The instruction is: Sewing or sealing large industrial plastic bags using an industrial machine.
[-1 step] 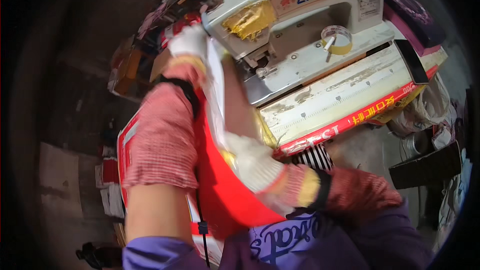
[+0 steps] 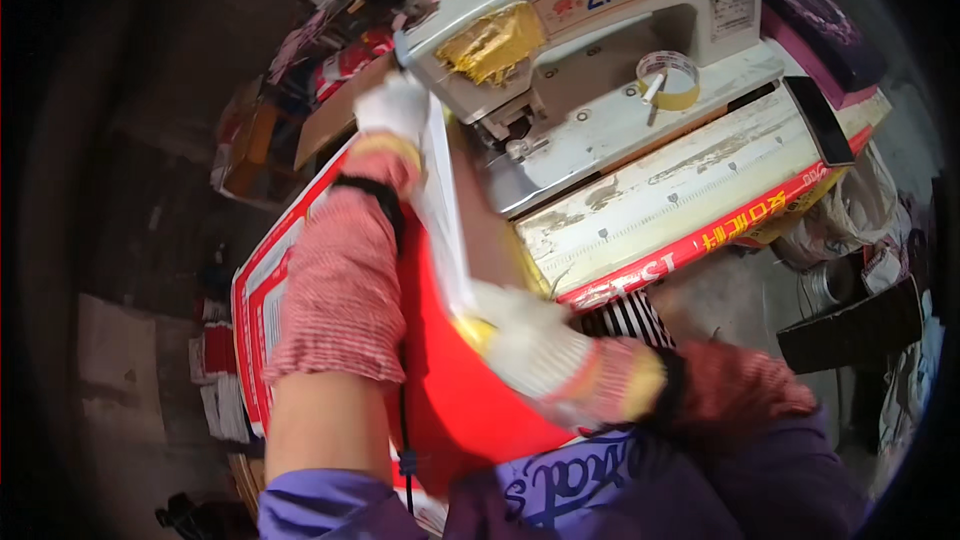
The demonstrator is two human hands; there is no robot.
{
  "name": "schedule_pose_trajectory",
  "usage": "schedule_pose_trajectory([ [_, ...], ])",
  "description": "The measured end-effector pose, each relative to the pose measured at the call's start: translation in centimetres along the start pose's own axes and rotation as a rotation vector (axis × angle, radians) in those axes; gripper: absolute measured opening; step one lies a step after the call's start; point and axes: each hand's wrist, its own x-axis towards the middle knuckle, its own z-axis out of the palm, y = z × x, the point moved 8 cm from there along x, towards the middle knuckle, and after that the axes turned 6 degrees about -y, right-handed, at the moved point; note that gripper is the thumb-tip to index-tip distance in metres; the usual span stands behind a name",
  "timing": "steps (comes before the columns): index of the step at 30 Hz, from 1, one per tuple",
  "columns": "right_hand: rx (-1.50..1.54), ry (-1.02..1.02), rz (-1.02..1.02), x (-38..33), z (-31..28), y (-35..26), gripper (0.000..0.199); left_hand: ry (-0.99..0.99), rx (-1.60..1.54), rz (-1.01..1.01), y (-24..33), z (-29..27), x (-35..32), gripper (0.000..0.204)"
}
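A large red and white printed bag (image 2: 455, 380) hangs in front of me, its white folded edge (image 2: 440, 215) running alongside the sewing machine (image 2: 590, 50). My left hand (image 2: 393, 108), in a white knit glove, is closed at the far end of that edge, beside the machine's head. Nearer to me, my gloved right hand (image 2: 530, 345) is closed at the near end of the edge. Both gloves are blurred, and the fingertips are partly hidden. Pink ribbed sleeve covers with black bands cover my forearms.
On the machine bed lies a roll of tape (image 2: 668, 80) with a white stick in it. A worn white ledge (image 2: 660, 205) with red trim borders the bed. Boxes (image 2: 243, 155) stand at far left; a dark box (image 2: 850, 325) is at right.
My left hand has shifted slightly right and nearer me, and more of the bag's printed side shows at left. My right hand has moved slightly right and nearer me.
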Motion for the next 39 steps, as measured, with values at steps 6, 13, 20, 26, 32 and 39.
schedule_pose_trajectory([
  [6,0.523,0.066,0.360,-9.3,-2.0,16.7,0.022,-0.288,-0.072,0.425,7.3,6.8,-4.5,0.021],
  [13,0.724,0.197,0.403,-10.1,-1.7,16.6,0.020,0.079,-0.773,0.496,5.4,5.7,-4.2,0.014],
  [20,0.216,-0.098,0.607,-8.3,-4.8,10.4,0.022,-0.046,-0.444,0.696,7.2,3.8,-4.7,0.022],
  [26,-0.197,-0.199,0.393,-8.8,-3.9,10.8,0.032,-0.602,-0.261,0.398,4.3,6.3,-6.0,0.023],
  [32,-0.204,-0.409,0.450,-8.7,-3.1,11.4,0.039,-0.518,-0.191,0.622,7.9,3.9,-5.4,0.025],
  [39,-0.495,0.386,-0.330,4.0,-3.2,8.5,0.023,-0.042,-0.324,0.328,1.9,3.4,5.4,0.024],
])
